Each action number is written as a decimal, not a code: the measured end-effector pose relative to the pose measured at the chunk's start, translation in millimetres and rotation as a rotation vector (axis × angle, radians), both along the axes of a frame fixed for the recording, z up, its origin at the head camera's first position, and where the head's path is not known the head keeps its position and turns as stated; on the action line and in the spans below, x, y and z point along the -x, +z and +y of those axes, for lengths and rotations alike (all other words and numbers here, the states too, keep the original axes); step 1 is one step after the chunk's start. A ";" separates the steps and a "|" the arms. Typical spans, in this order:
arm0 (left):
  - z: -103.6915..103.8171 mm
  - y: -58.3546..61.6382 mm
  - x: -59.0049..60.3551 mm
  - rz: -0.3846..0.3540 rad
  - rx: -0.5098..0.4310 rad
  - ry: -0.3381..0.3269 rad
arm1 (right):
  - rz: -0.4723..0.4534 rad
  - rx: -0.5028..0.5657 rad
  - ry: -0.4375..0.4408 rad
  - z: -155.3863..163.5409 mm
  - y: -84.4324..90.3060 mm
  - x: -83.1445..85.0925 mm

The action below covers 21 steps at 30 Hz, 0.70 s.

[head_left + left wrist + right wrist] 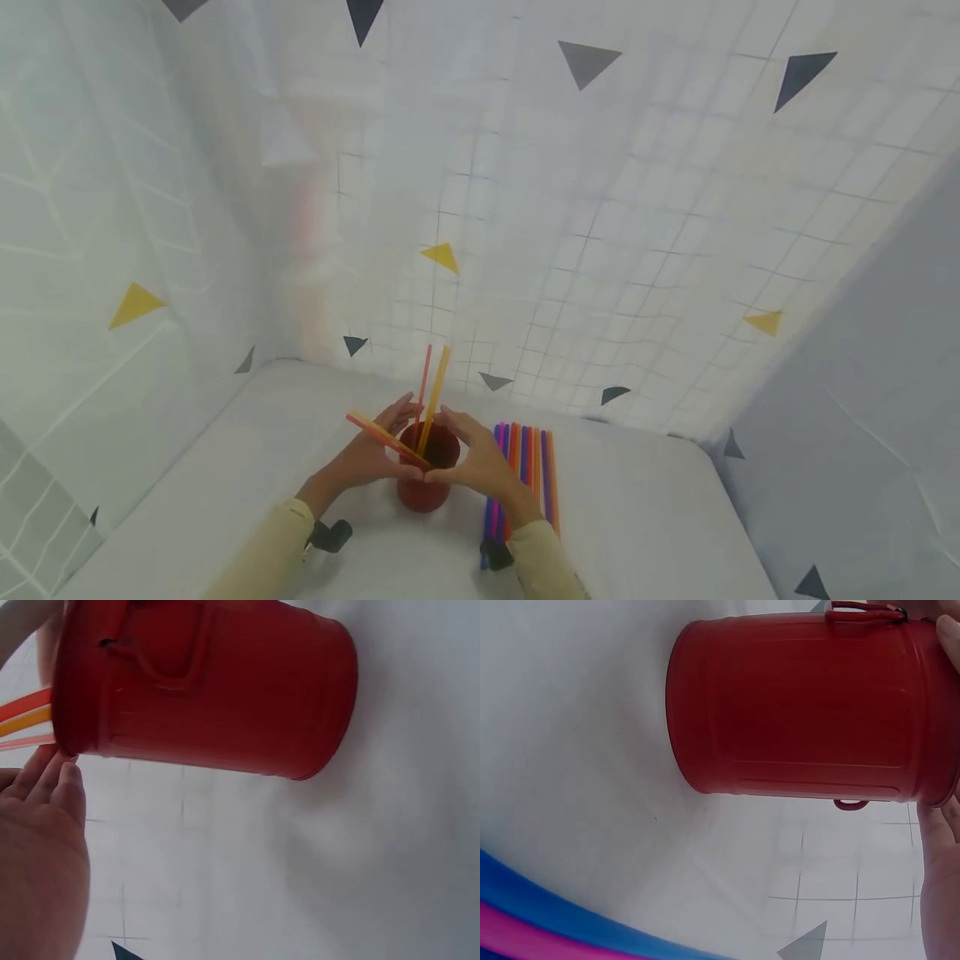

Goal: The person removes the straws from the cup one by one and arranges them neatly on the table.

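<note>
A red bucket (424,467) is standing upright on the white table (645,533), nearer its front edge than its back edge. Two straws (429,400) are rising from it, leaning slightly right. Another pair of straws (382,435) is lying across the rim, long axis pointing up-left. The left hand (375,450) and right hand (476,458) are flanking the bucket, fingertips pinching that pair over the rim. A row of coloured straws (528,467) is lying flat just right of the bucket, pointing toward the back edge.
</note>
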<state>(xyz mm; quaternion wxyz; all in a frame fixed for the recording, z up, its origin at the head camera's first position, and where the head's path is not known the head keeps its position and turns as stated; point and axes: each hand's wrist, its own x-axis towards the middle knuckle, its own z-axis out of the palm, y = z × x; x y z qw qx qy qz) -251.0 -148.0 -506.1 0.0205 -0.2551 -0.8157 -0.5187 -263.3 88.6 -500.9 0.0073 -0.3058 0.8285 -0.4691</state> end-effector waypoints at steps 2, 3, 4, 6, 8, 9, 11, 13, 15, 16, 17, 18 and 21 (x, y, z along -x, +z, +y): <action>-1.8 2.5 0.4 -0.005 0.000 0.006 | 0.001 0.015 0.013 0.3 0.3 0.7; -2.5 3.7 0.5 -0.007 -0.004 0.011 | 0.003 0.021 0.015 0.5 0.6 0.8; -3.3 4.4 0.7 -0.007 -0.003 0.019 | 0.003 0.022 0.013 0.6 0.8 1.1; -5.3 4.7 0.6 -0.009 0.003 0.042 | 0.000 0.022 0.011 0.3 1.1 1.7; -8.2 3.5 -0.5 -0.014 0.011 0.063 | -0.008 0.016 0.003 -0.1 1.0 2.4; -10.0 1.9 -1.1 -0.013 0.015 0.076 | -0.013 0.010 -0.002 -0.3 1.0 2.6; -13.9 -0.1 -2.9 -0.012 0.004 0.092 | -0.024 0.001 -0.011 -0.6 0.9 2.9; -17.9 -2.5 -4.7 0.009 -0.009 0.109 | -0.031 -0.003 -0.018 -0.8 0.7 2.6; -21.2 -4.6 -6.1 0.046 -0.037 0.129 | -0.033 -0.005 -0.022 -0.7 0.3 2.1; -22.3 -5.6 -7.0 0.064 -0.049 0.144 | -0.036 -0.007 -0.024 -0.9 0.2 1.7; -22.9 -7.3 -8.0 0.078 -0.064 0.164 | -0.040 -0.007 -0.026 -1.0 0.0 1.2; -23.0 -9.2 -9.2 0.085 -0.076 0.191 | -0.042 -0.008 -0.028 -1.1 0.0 0.7; -21.2 -12.6 -15.0 0.068 -0.125 0.285 | -0.050 -0.005 -0.029 -1.7 0.1 -0.6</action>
